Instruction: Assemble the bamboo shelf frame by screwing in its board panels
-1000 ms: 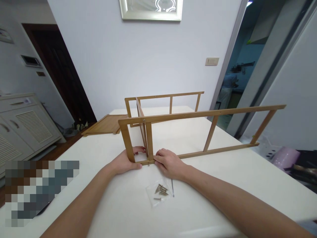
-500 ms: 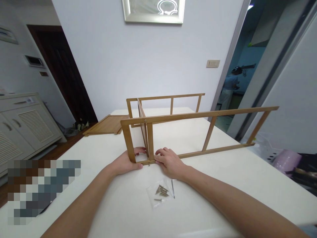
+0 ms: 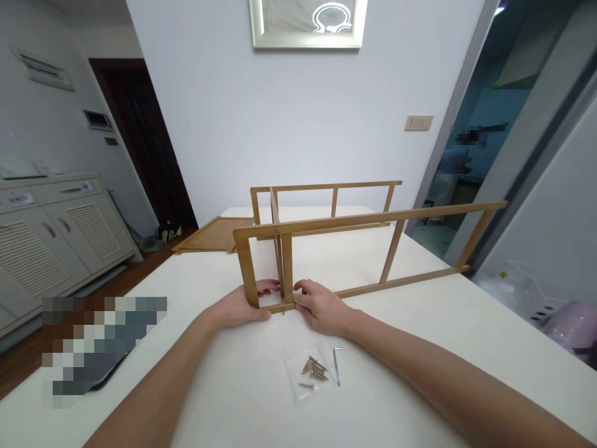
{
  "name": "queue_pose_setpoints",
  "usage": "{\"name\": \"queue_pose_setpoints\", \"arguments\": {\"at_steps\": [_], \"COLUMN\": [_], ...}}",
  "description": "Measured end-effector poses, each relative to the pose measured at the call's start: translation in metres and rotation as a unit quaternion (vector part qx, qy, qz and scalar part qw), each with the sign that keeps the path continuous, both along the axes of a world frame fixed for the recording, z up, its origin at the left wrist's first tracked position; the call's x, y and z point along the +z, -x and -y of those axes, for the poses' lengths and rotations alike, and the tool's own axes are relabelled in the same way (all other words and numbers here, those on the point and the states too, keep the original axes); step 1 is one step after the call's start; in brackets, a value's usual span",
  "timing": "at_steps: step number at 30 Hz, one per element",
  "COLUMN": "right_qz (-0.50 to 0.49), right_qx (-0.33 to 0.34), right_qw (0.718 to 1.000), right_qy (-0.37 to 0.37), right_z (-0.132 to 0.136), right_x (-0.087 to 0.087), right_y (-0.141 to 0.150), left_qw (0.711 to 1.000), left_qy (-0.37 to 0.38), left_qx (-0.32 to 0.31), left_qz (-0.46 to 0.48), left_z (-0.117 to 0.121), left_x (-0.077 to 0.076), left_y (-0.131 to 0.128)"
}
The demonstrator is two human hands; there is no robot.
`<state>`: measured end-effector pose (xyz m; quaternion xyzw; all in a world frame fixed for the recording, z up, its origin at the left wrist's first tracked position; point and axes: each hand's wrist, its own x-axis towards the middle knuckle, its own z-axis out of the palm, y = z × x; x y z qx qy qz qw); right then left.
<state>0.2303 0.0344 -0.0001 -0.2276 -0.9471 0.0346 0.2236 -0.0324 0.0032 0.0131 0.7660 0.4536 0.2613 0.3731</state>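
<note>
I'd guess wooden frame (image 3: 373, 219) light, stiff; take lower rail (image 3: 359, 290). Left hand (image 3: 240, 308) grasps it; right hand (image 3: 323, 308) curled, grip unclear.

We see soft, even light on the white tabletop (image 3: 224, 386) and pale wall (image 3: 303, 112), with faint shadows. Curved reflections glare in the framed glass (image 3: 293, 17); the room through the doorway (image 3: 487, 102) is dim. Wide-angle distortion stretches our edges, and pixelation (image 3: 105, 339) hides a patch at left.

Honey-brown wooden frame (image 3: 392, 252).
We are viewing a white table (image 3: 233, 386), brassy screws (image 3: 316, 369), a silver hex key (image 3: 336, 368), pale slatted cabinet doors (image 3: 69, 264).
</note>
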Motion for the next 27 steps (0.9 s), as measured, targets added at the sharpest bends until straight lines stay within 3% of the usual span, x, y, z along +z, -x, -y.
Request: {"name": "queue_pose_setpoints", "arguments": {"at_steps": [5, 21, 27], "right_qz": [0.004, -0.026, -0.146], "right_qx": [0.007, -0.019, -0.035], "right_qw": [1.0, 0.999, 0.988], "right_qy": [0.001, 0.02, -0.022], "right_z": [0.002, 0.007, 0.008], "right_x": [0.0, -0.004, -0.007], "right_y": [0.006, 0.017, 0.015], "left_qw": [1.0, 0.998, 0.998], "left_qy": [0.006, 0.026, 0.027], "left_qx": [-0.019, 0.006, 0.017], "left_qz": [0.012, 0.053, 0.052], "left_z": [-0.004, -0.008, -0.006], "left_x": [0.0, -0.005, -0.002], "left_y": [0.01, 0.019, 0.018]}}
